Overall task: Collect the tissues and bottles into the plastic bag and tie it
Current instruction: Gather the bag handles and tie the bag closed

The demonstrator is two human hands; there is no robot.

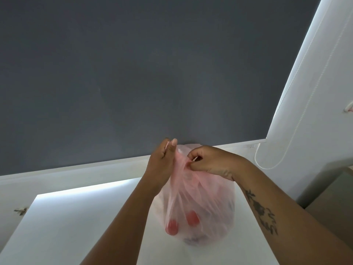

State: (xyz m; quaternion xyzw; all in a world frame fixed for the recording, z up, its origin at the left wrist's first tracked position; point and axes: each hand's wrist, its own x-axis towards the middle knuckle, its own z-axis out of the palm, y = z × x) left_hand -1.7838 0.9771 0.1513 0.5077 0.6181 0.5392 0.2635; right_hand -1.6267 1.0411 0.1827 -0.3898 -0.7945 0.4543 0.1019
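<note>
A thin pink plastic bag (198, 203) stands full on the white table (66, 226). Two red bottle caps (192, 218) show through its front wall, along with darker shapes low down; the tissues cannot be made out. The bag's top is gathered into a twisted neck between my hands. My left hand (162, 161) grips the neck from the left, fingers closed around the plastic. From the right, my right hand (206, 160) pinches the same gathered plastic with thumb and fingertips.
A dark grey roller blind (133, 73) fills the wall behind the table. Its white bead cord (298, 119) hangs in a loop at the right. A brown box or cabinet (334, 197) stands beside the table's right edge. A small metal piece (21, 210) lies at the left.
</note>
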